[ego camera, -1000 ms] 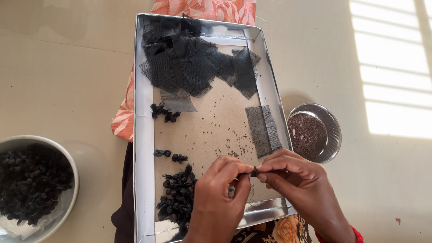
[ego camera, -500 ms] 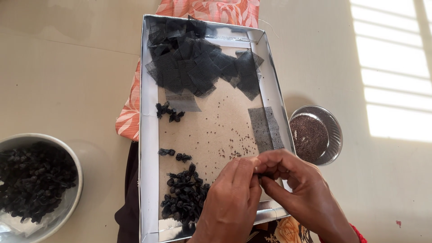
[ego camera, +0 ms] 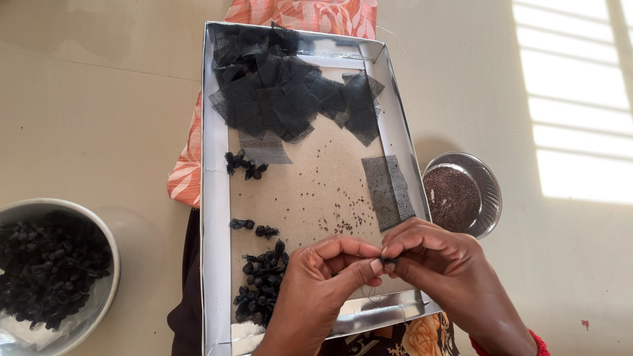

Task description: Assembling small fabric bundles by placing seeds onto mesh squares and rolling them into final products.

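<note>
Bundle (ego camera: 389, 262): tiny black net knot, pinched btwn fingers of both hands.

Looks like a home floor setup: smooth beige tiled floor (ego camera: 92, 99) with window-slat sunlight (ego camera: 580, 112), work done seated over a silver-lined cardboard tray (ego camera: 214, 198) on patterned cloth (ego camera: 310, 12), household steel bowls (ego camera: 484, 191) alongside.

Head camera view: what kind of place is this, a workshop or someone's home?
Probably a home floor used for handwork: pale floor tiles, a shallow tray of black net squares, and a steel bowl of dark seeds.
</note>
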